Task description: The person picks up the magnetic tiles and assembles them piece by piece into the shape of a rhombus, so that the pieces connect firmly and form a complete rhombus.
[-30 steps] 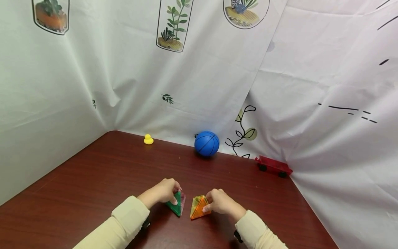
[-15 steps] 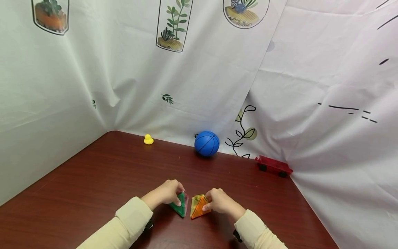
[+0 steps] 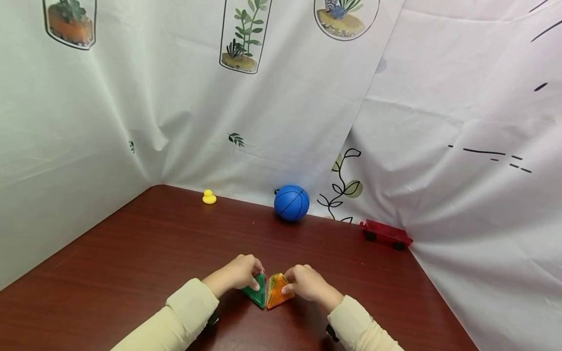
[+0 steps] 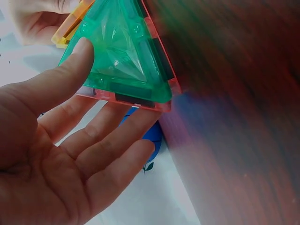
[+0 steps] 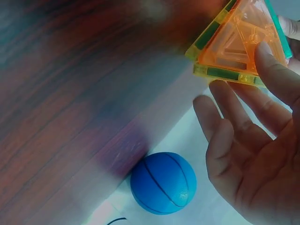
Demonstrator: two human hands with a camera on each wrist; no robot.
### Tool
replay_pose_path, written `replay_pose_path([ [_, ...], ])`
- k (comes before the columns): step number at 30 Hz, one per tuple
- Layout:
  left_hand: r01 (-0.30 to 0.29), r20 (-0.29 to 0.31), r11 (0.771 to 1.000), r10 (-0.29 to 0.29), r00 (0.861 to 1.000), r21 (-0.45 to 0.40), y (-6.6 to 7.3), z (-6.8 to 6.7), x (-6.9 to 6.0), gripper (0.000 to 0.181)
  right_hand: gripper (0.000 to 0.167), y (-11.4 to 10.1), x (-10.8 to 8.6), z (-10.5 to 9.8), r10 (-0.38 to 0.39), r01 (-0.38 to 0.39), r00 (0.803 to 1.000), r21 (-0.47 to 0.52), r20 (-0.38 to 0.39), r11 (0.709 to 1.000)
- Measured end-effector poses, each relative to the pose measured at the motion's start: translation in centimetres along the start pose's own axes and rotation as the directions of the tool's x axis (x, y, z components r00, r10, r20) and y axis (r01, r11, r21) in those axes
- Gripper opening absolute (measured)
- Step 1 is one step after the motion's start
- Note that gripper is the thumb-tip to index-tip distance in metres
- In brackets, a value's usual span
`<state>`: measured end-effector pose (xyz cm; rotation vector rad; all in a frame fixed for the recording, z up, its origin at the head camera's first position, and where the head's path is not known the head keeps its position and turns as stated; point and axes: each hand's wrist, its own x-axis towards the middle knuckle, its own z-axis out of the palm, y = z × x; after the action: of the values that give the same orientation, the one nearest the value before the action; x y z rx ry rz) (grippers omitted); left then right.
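Note:
My left hand (image 3: 239,271) pinches a green triangular magnetic tile (image 3: 258,291) with the thumb on its face. A pinkish-red tile (image 4: 176,86) is joined behind the green one, with my fingers at its lower edge in the left wrist view. Opposite it, my right hand (image 3: 307,282) grips an orange triangular tile (image 3: 277,292), its thumb pressed to the front. Yellow tiles (image 5: 218,72) border the orange one at the side and below. The two pieces stand side by side on the table, their edges nearly meeting; whether they touch is hard to tell.
A blue basketball-patterned ball (image 3: 291,202) sits at the back edge of the brown table (image 3: 145,253). A yellow toy duck (image 3: 209,197) is left of it, and a red toy wagon (image 3: 385,234) is at the back right. White printed cloth (image 3: 184,97) hangs around the table.
My left hand has moved right with the green and pinkish-red tiles, narrowing the gap. The right hand has shifted slightly left with the orange and yellow tiles.

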<state>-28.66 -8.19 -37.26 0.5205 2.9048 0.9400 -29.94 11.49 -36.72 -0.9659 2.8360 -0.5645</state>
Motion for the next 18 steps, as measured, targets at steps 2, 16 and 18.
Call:
replay_pose_path([
  [2, -0.003, 0.003, 1.0, 0.003, 1.0, -0.003, -0.03, -0.01, 0.01, 0.026, 0.015, -0.16, 0.06, -0.04, 0.005, -0.005, 1.0, -0.016, -0.01, 1.0],
  [16, -0.044, -0.008, 0.999, 0.044, 0.999, -0.009, 0.11, -0.25, -0.11, 0.021, 0.019, -0.99, 0.71, 0.17, 0.007, -0.012, 0.997, -0.065, -0.081, 0.998],
  [18, -0.042, -0.006, 0.999, 0.042, 0.999, -0.009, 0.12, -0.28, -0.07, 0.021, 0.019, -0.97, 0.76, 0.16, 0.01, -0.015, 0.997, -0.063, -0.081, 0.998],
])
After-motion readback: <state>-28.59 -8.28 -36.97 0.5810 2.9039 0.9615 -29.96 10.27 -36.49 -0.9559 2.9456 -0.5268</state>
